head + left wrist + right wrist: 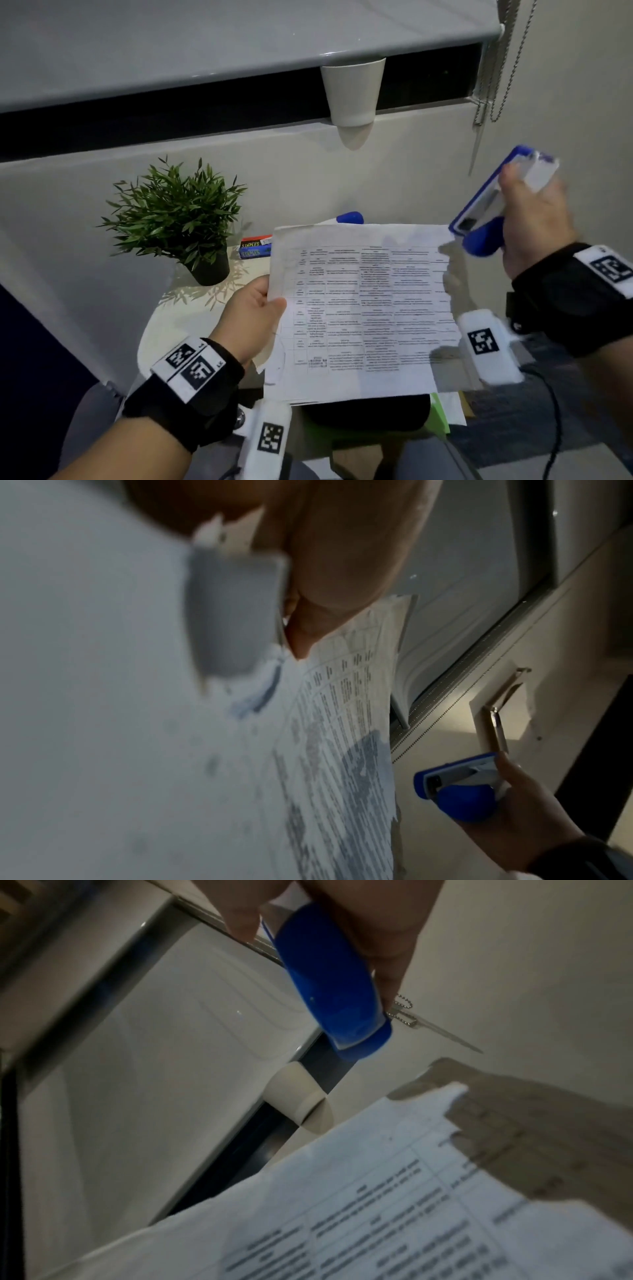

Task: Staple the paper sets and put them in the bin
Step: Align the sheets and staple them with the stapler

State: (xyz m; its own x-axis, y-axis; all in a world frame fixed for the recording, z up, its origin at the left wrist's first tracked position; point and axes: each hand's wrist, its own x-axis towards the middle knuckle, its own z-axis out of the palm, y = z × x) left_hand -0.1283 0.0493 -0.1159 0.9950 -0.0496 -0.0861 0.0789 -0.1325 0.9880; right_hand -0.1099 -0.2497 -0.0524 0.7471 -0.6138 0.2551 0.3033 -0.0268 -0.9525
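We pinch the paper set (363, 308) by its left edge in our left hand (251, 318) — held up above the table. Our right hand (534, 219) grips the stapler (486, 219), its mouth aimed at the sheets' near top-right corner — just beside it.

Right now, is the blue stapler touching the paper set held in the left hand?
Apart. In the left wrist view, wall shows between the stapler, gripped by the right hand, and the paper set's edge.

Black wrist straps (191, 394) carry white square-coded tags (482, 341) and cables (556, 425).
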